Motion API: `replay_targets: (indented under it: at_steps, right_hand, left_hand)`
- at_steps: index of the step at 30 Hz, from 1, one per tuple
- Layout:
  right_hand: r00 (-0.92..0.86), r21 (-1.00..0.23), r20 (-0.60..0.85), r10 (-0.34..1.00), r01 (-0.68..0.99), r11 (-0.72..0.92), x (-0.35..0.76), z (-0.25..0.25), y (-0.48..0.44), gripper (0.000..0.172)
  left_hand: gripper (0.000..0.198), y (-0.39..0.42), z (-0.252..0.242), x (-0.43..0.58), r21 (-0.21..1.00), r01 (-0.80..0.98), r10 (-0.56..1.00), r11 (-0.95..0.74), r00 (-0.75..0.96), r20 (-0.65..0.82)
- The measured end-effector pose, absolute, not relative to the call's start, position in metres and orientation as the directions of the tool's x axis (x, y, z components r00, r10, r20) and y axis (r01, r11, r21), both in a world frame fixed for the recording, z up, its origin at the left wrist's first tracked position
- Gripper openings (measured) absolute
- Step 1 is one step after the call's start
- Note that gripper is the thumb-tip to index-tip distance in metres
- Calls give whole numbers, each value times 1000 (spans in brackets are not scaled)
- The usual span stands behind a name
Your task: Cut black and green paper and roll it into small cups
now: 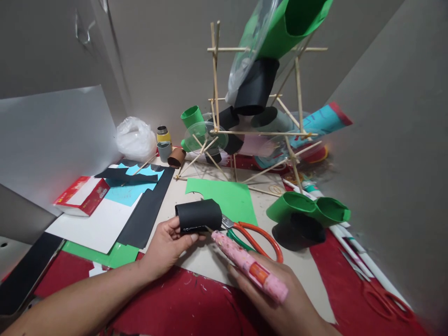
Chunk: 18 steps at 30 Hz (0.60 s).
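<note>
Pinching a black paper tube (201, 212) near its left end, my left hand (166, 245) holds it sideways above a pale board (301, 280), thumb at the lower edge; how far my other fingers reach inside I cannot tell. My right hand (296, 298) is closed around a speckled pink tool (233, 249) with an orange patch, its narrow tip at the tube's lower edge, where a glossy streak runs. Just to the right of the tube lie scissors (271, 240) with orange and green on the handles, partly over a green sheet (227, 196). Farther right, two green tubes (296, 205) stand against each other, with a dark one in front. Beyond the sheet rises a frame of wooden sticks (262, 133), carrying green and black tubes and clear plastic discs.
</note>
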State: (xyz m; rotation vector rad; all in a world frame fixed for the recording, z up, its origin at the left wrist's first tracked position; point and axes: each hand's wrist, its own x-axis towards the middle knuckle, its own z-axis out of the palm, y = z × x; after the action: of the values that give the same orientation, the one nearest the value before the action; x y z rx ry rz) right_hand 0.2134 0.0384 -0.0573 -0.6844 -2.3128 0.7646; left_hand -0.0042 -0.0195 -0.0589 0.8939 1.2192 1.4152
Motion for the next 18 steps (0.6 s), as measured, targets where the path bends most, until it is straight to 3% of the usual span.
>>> replay_targets:
  at_steps: [18]
  right_hand:
    - [-626, -689, 336, 704, 346, 637, 216, -62, 42, 30]
  left_hand:
    - [33, -18, -62, -6, 967, -252, 954, 46, -275, -117]
